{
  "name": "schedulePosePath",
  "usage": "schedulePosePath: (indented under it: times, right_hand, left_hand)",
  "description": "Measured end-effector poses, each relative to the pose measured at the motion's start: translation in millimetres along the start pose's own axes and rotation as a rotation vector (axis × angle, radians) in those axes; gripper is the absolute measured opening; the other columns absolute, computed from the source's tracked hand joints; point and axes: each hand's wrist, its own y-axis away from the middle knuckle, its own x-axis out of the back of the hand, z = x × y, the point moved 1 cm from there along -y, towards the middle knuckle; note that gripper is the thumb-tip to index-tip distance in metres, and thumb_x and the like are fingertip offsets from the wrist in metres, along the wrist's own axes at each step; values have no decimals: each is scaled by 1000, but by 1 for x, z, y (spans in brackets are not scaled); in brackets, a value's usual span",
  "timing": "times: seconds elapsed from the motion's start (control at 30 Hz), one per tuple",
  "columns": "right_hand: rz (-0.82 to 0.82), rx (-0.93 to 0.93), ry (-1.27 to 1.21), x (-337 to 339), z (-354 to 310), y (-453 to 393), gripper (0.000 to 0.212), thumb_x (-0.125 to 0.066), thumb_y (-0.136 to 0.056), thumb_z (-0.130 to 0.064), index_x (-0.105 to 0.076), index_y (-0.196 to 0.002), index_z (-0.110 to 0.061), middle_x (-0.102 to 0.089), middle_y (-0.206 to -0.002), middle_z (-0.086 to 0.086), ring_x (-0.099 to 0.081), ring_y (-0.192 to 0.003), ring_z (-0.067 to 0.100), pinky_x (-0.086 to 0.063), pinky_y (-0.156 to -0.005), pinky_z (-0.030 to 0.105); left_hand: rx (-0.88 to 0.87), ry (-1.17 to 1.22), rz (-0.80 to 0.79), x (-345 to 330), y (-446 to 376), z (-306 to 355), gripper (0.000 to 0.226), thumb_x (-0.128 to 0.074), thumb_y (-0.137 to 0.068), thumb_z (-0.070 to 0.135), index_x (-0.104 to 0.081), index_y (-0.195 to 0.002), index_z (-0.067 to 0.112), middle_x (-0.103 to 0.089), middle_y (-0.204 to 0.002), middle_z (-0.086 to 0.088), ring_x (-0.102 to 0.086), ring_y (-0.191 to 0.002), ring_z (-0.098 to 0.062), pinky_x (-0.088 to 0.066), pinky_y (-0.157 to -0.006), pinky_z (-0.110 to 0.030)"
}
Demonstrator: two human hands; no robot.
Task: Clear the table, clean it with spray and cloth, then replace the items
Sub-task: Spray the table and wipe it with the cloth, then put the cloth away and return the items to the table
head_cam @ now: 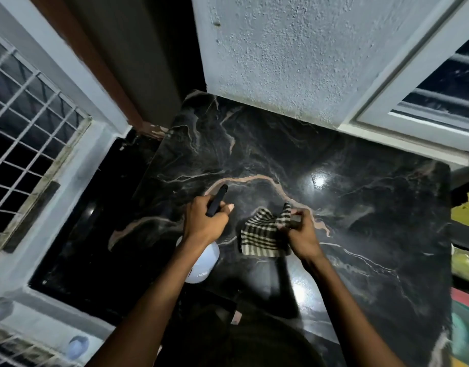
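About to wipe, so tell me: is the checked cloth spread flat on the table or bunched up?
Bunched: the right hand pinches one crumpled end of the checked cloth, the rest hanging loosely over the table.

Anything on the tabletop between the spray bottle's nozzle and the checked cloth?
No. In the head view, only bare dark marble tabletop shows between the spray bottle nozzle in the left hand and the checked cloth held by the right hand.

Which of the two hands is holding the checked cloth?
The right hand pinches the checked cloth, which hangs over the dark marble table. The left hand instead has its grip on the black head of a white spray bottle.
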Motion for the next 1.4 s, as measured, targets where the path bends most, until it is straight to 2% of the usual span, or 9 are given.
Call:
schedulePosePath:
  times: [0.13, 0.23, 0.33, 0.5, 0.73, 0.8, 0.93, 1.2, 1.4]
  right_hand:
    - [-85, 71, -54, 15, -12, 33, 87, -64, -73, 31, -40, -139, -19, -66, -108, 4, -70, -78, -1, -55, -62, 17]
    - [6, 160, 163, 21, -6, 47, 100, -73, -66, 26, -35, -152, -8, -51, -139, 1, -57, -118, 2, -45, -85, 3]
    - [38, 257, 482, 29, 13, 56, 113, -75, -67, 10, -23, -159, -31, -34, -157, 1, -37, -142, 17, -35, -111, 21]
    - [78, 210, 904, 36, 47, 66, 66, -77, -80, -26, -55, -142, -25, -41, -146, 13, -52, -125, 33, -44, -103, 33]
    - [410, 183, 1189, 77, 72, 96, 25, -79, -68, -31, -74, -89, -18, -55, -108, 10, -52, -97, 34, -43, -76, 40]
    - [502, 201, 1198, 97, 73, 112, 20, -75, -66, -33, -74, -83, -23, -54, -121, 7, -49, -108, 31, -40, -80, 40]
    - [576, 181, 1021, 149, 87, 133, 14, -72, -67, -30, -71, -75, -18, -57, -135, 12, -53, -123, 33, -40, -90, 40]
    - [656, -87, 156, 287, 147, 153, 40, -73, -83, -40, -55, -55, -18, -59, -54, 0, -59, -63, 22, -43, -59, 34]
    - [635, -145, -393, 411, 220, 155, 10, -69, -87, -5, -67, -78, -8, -71, -66, 1, -68, -59, 15, -54, -54, 27]
  left_hand:
    - [-39, -5, -50, -4, 0, 3, 22, -82, -78, 29, -69, -67, 16, -73, -70, 0, -70, -74, -22, -59, -77, -38]
    - [-87, -19, -91, -7, 8, 13, 22, -81, -80, 30, -70, -71, 13, -71, -73, -6, -65, -74, -26, -52, -72, -33]
    - [-143, -13, -177, -20, 15, 19, 25, -78, -80, 27, -66, -67, 9, -68, -67, -10, -66, -70, -30, -57, -68, -39]
    - [-220, -16, -294, -43, 36, 28, 30, -80, -82, 23, -61, -59, 17, -65, -62, -2, -62, -62, -16, -47, -60, -24]
    - [-329, -79, -404, -83, 66, 40, 29, -80, -80, 30, -65, -65, 11, -69, -65, -9, -68, -71, -30, -55, -67, -37]
    - [-374, -110, -428, -99, 78, 47, 28, -79, -79, 31, -64, -64, 13, -68, -63, -6, -67, -68, -27, -53, -65, -35]
    - [-450, -133, -496, -139, 108, 67, 25, -79, -82, 28, -67, -67, 12, -68, -66, -9, -66, -68, -27, -47, -62, -30]
    - [-581, -122, -554, -266, 191, 117, 28, -78, -82, 29, -65, -66, 10, -68, -64, -9, -67, -65, -26, -55, -61, -39]
    - [-654, -56, -547, -394, 277, 156, 22, -71, -84, 24, -62, -68, 13, -67, -64, -3, -67, -65, -23, -56, -59, -43]
